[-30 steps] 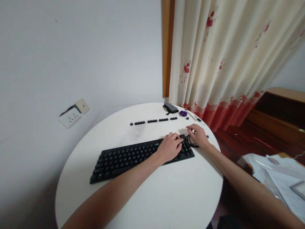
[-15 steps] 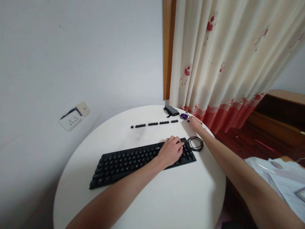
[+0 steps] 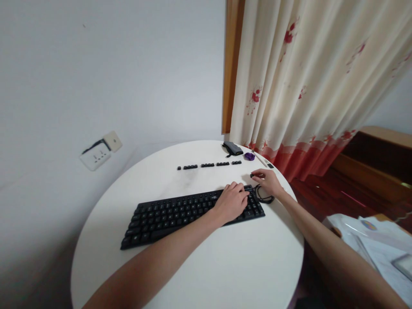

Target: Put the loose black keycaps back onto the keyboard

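Pinching a small key (image 3: 251, 175), right hand (image 3: 268, 182) has returned toward keyboard (image 3: 174, 214) | key lifted from table (image 3: 244, 257) | left hand (image 3: 232, 200) on keyboard, grip unclear

- The left forearm (image 3: 167, 262), bare, rises from the lower edge of the view and slants forward and to the right.
- The left wrist (image 3: 218, 216) is nearly straight, in line with that arm.
- The left hand (image 3: 231, 199) lies palm down, back uppermost, its fingers (image 3: 237, 187) loosely bent and close together.
- The right forearm (image 3: 334, 240), also bare, reaches from the lower right corner forward and to the left.
- The right hand (image 3: 268, 182) sits slightly farther forward, bent inward at the right wrist (image 3: 283, 196), thumb and fingertips drawn into a pinch.
- The two hands are near each other but apart.
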A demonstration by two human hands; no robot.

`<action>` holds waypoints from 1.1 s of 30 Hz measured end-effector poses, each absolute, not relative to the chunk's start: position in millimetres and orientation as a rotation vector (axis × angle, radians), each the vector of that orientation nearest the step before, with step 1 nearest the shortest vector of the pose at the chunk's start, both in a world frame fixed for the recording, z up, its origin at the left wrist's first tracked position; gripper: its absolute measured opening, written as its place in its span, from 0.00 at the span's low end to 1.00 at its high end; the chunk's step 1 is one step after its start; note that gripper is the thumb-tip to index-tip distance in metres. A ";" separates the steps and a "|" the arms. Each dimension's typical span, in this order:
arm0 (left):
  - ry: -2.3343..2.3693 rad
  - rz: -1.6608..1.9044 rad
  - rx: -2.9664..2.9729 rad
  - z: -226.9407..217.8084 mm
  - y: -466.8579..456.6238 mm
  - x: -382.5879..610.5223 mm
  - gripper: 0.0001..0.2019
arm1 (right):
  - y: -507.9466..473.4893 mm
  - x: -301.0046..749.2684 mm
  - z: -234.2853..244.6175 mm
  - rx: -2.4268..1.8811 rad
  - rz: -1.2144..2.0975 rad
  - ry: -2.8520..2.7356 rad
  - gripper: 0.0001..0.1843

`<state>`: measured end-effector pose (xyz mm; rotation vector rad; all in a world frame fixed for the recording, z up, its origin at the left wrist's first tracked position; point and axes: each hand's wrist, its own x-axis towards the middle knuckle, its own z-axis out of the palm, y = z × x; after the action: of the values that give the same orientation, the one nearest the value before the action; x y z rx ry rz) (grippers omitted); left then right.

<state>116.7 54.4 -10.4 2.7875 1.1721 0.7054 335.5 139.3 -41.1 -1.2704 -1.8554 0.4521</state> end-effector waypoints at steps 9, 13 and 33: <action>1.186 0.718 2.787 -13.2 55.5 117.9 0.13 | 80.6 333.9 -44.7 -1.046 0.594 -1.851 0.09; 1.185 0.708 2.781 -12.1 54.9 117.6 0.13 | 82.7 334.0 -48.8 -0.990 0.606 -1.887 0.08; 1.178 0.704 2.784 -11.5 54.5 117.3 0.12 | 78.4 334.0 -51.4 -0.985 0.322 -2.112 0.29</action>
<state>117.3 54.5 -11.5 2.7842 1.1781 0.7036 334.0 78.4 -51.4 -0.9851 -2.1118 0.3217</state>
